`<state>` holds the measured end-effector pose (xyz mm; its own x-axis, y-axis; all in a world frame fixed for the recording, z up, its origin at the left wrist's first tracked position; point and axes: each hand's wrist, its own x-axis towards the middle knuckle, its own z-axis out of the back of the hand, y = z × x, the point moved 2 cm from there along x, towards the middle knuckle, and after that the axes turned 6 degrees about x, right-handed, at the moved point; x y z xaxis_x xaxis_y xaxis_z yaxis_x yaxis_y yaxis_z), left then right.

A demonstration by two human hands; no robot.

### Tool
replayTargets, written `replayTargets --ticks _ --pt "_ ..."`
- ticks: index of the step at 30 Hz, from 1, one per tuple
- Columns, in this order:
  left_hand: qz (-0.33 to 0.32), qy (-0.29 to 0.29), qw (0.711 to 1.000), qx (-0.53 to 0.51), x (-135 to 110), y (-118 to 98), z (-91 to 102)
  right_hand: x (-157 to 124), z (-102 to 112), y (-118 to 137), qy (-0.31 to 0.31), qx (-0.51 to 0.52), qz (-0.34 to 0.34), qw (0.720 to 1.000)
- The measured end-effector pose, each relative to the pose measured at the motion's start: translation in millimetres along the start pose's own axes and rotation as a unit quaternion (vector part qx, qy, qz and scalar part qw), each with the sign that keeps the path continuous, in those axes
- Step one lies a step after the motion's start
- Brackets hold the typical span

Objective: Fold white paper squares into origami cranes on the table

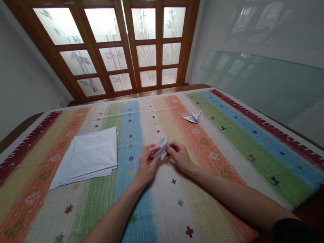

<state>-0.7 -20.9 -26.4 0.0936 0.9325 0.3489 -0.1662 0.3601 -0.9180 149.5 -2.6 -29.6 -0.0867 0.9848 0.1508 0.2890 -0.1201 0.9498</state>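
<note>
A small folded piece of white paper [162,146] is held over the middle of the striped tablecloth [241,143]. My left hand [146,165] pinches its left side with fingers closed. My right hand [180,156] pinches its right side the same way. The paper's pointed flaps stick up and away from me between both hands. A finished white paper crane [193,117] sits on the cloth beyond my right hand, apart from it.
A stack of white paper sheets [88,156] lies on the cloth to the left of my hands. A wooden door with frosted glass panes [128,39] stands behind the table. A wall runs along the right side.
</note>
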Motion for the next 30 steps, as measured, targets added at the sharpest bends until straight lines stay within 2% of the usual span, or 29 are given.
replayTargets --ticks 6,8,12,17,22,26,30 --pt "-0.006 0.058 0.998 0.034 -3 -12 3.5 5 7 0 -0.066 -0.011 0.017 0.998" --pt "-0.009 0.052 0.998 0.046 -3 -14 3.4 7 10 -1 -0.084 -0.007 0.02 0.996" --pt "0.012 0.001 0.999 0.043 -2 -8 -0.5 11 14 -3 -0.105 -0.012 0.032 0.994" --pt "0.039 -0.038 0.998 0.036 -3 1 -2.5 8 9 -3 -0.078 -0.001 0.029 0.997" --pt "-0.035 -0.019 0.99 0.135 -4 -5 -0.2 0 2 0 -0.025 -0.006 0.04 0.999" --pt "-0.047 -0.026 0.979 0.196 -4 -10 1.1 -3 3 3 -0.047 -0.021 0.064 0.997" --pt "0.012 -0.011 0.983 0.182 -6 -13 0.4 -2 3 5 -0.072 0.015 0.058 0.996"
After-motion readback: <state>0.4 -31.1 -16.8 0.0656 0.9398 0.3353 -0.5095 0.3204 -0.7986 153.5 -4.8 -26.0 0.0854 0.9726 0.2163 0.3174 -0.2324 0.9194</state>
